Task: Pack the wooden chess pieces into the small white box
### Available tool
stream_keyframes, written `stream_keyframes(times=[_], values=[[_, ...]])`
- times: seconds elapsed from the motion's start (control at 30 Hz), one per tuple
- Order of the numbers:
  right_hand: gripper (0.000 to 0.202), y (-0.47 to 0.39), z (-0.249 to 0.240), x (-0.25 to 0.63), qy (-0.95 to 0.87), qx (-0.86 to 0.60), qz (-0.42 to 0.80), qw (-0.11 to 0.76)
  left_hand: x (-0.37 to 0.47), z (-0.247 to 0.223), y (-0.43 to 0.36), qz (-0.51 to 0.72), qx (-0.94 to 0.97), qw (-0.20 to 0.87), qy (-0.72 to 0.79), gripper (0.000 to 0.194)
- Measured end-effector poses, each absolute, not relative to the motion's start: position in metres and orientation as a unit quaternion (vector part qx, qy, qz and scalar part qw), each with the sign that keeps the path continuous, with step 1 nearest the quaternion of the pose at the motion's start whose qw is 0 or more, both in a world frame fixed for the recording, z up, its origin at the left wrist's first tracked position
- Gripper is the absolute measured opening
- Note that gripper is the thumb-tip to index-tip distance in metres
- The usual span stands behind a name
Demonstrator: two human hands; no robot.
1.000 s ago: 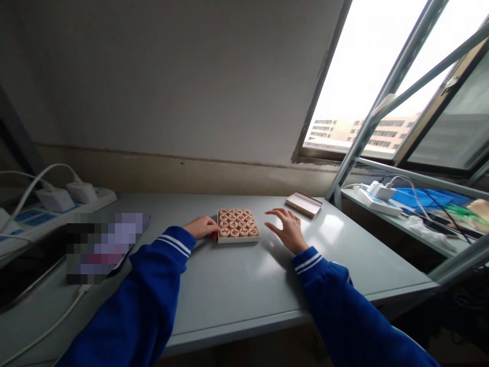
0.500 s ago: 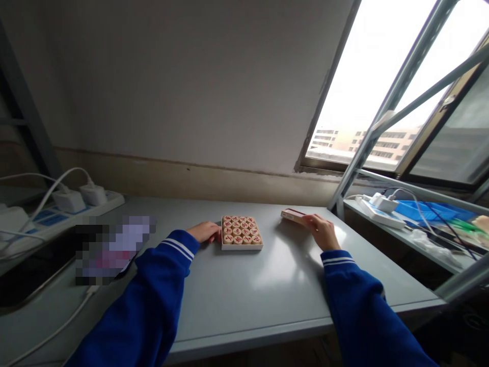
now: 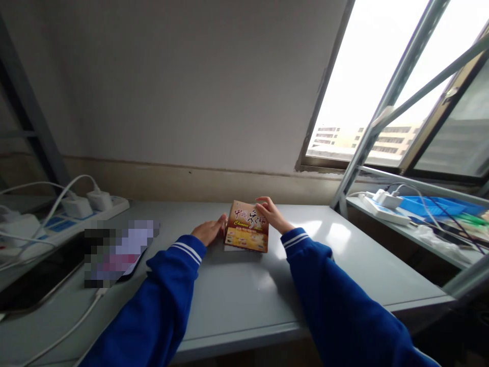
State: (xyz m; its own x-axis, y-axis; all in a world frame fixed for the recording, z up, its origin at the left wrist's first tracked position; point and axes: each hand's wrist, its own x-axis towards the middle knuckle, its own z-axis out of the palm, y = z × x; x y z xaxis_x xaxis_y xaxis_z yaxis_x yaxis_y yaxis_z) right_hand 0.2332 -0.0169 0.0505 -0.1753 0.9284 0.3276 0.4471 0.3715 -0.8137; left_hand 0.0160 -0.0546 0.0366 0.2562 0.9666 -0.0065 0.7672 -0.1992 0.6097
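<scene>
The printed lid of a Chinese chess box, brown and gold with lettering, lies over the white box tray, slightly askew. A strip of the tray shows along the lower left; the chess pieces are hidden under the lid. My right hand grips the lid at its upper right corner, its fingers bent over the edge. At the left side, my left hand holds the tray's edge, thumb up beside the lid and the other fingertips partly hidden.
On the left of the grey desk lie a blurred-out phone with a white cable, a dark tablet-like device and a power strip with chargers. A metal frame post and a side shelf stand at the right.
My right hand has brought the lid leftward from the desk's right side onto the tray, covering the exposed pieces. My left hand has stayed beside the tray, its thumb now raised.
</scene>
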Motion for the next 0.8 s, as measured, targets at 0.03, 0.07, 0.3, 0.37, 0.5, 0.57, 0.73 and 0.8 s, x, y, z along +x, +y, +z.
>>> stream_keyframes(times=[0.03,0.07,0.3,0.37,0.5,0.57,0.73,0.8], values=[[0.030,-0.008,0.042,0.225,-0.703,-0.492,0.265,0.439,0.017,0.036,-0.054,0.180,0.754,0.244,0.583,0.082],[0.030,-0.001,0.034,0.217,-0.697,-0.500,0.247,0.450,0.017,0.036,-0.054,0.164,0.757,0.227,0.590,0.079],[0.019,0.013,0.013,0.202,-0.707,-0.512,0.227,0.432,0.028,0.040,-0.060,0.090,0.760,0.103,0.636,0.060],[0.019,0.015,0.013,0.205,-0.712,-0.511,0.245,0.414,0.031,0.040,-0.063,0.069,0.760,0.058,0.644,0.059],[0.024,0.019,0.014,0.207,-0.714,-0.513,0.276,0.390,0.038,0.040,-0.067,0.063,0.756,-0.010,0.651,0.054],[0.025,0.021,0.013,0.207,-0.712,-0.514,0.279,0.389,0.040,0.040,-0.068,0.066,0.755,-0.022,0.652,0.052],[0.026,0.027,0.010,0.210,-0.710,-0.514,0.278,0.394,0.043,0.038,-0.067,0.058,0.750,-0.024,0.658,0.050],[0.025,0.029,0.009,0.211,-0.708,-0.517,0.275,0.393,0.043,0.037,-0.066,0.059,0.754,-0.017,0.654,0.050]])
